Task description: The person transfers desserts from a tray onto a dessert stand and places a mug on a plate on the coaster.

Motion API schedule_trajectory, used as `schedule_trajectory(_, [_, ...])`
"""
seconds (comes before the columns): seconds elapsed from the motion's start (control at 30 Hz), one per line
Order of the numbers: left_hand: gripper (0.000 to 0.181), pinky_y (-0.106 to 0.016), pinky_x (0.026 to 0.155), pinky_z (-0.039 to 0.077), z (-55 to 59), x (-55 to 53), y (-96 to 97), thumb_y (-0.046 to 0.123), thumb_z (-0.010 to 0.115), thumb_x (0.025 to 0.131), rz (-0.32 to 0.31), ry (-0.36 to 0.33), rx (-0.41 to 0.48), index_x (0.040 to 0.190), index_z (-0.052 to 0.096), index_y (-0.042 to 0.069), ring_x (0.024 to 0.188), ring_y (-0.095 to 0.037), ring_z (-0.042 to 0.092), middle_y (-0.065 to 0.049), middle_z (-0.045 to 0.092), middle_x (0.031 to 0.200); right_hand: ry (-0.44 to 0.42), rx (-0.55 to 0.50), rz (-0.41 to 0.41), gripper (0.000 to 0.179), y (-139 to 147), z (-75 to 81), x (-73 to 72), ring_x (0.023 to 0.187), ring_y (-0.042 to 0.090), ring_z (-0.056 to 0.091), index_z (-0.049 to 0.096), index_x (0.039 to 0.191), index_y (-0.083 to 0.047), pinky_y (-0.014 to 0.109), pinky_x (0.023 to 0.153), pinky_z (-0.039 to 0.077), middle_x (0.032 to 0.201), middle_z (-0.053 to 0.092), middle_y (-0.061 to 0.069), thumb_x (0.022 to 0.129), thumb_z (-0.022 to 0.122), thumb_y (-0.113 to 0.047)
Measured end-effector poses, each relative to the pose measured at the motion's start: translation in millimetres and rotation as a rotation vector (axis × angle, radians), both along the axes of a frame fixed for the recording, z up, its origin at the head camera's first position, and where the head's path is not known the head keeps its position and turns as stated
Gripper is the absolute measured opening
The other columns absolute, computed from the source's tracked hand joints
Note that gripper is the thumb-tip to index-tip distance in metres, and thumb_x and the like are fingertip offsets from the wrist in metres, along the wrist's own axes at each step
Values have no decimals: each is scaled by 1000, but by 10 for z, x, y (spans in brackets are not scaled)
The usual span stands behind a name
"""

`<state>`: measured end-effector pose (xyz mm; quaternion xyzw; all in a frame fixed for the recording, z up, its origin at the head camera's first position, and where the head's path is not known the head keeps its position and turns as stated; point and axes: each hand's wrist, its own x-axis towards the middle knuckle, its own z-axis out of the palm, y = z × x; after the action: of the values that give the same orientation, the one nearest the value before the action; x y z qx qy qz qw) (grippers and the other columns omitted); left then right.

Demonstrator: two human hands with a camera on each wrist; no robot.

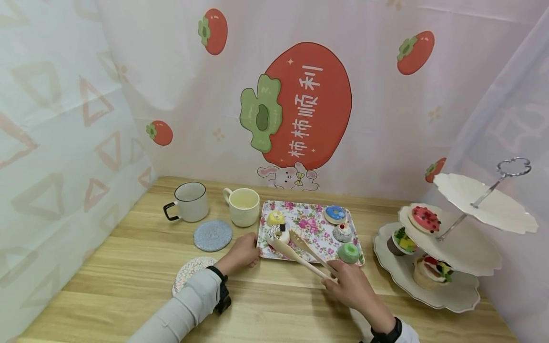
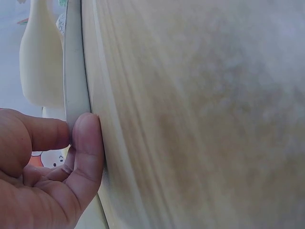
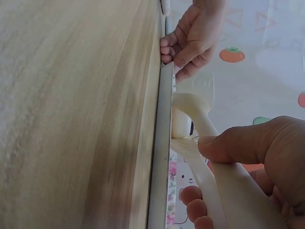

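Note:
In the head view my left hand [image 1: 244, 251] is at the near left corner of a floral tray [image 1: 306, 243]. The left wrist view shows its thumb and fingers pinching the tray's rim [image 2: 76, 62]. My right hand [image 1: 349, 283] grips cream-coloured tongs [image 1: 315, 257] over the tray. Their tips lie on either side of a white donut [image 1: 279, 237] with dark drizzle, which stays low at the tray's left part. In the right wrist view the tongs [image 3: 202, 176] reach the donut [image 3: 181, 123]; whether both tips press on it I cannot tell.
A yellow cake [image 1: 276, 217], blue donut [image 1: 335, 214], white cake [image 1: 342, 232] and green cake [image 1: 349, 252] share the tray. Left are a white mug [image 1: 191, 205], a cream cup [image 1: 244, 209] and a grey coaster [image 1: 212, 235]. A tiered stand [image 1: 454, 240] with pastries stands right.

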<state>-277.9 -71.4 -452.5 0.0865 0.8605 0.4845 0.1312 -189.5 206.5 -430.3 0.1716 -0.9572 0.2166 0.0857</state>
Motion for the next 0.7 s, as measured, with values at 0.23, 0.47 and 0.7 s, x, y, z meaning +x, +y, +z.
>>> schedule_trajectory(0.23, [12, -25, 42, 44, 3, 2, -2, -4, 50, 89, -11, -6, 17, 101, 49, -6, 49, -17, 53, -12, 57, 67, 11, -9, 10, 25, 27, 6, 36, 61, 10, 54, 67, 94, -5, 25, 52, 42, 71, 55, -8, 73, 77, -12])
schedule_trajectory(0.47, [11, -26, 43, 46, -8, -16, 4, -5, 51, 88, -6, 8, 2, 99, 50, -5, 49, -17, 55, -10, 57, 66, 1, -9, -22, 28, 60, 56, 77, 60, 8, 52, 67, 98, -5, 26, 52, 41, 70, 55, -9, 73, 78, -13])
schedule_trajectory(0.7, [10, -26, 43, 46, 7, -5, 6, -5, 51, 88, 1, -3, 1, 98, 50, -5, 49, -16, 54, -10, 56, 63, -61, -75, -17, 42, 178, 214, 170, 60, 8, 52, 62, 113, 5, 24, 50, 40, 74, 60, -3, 77, 75, -12])
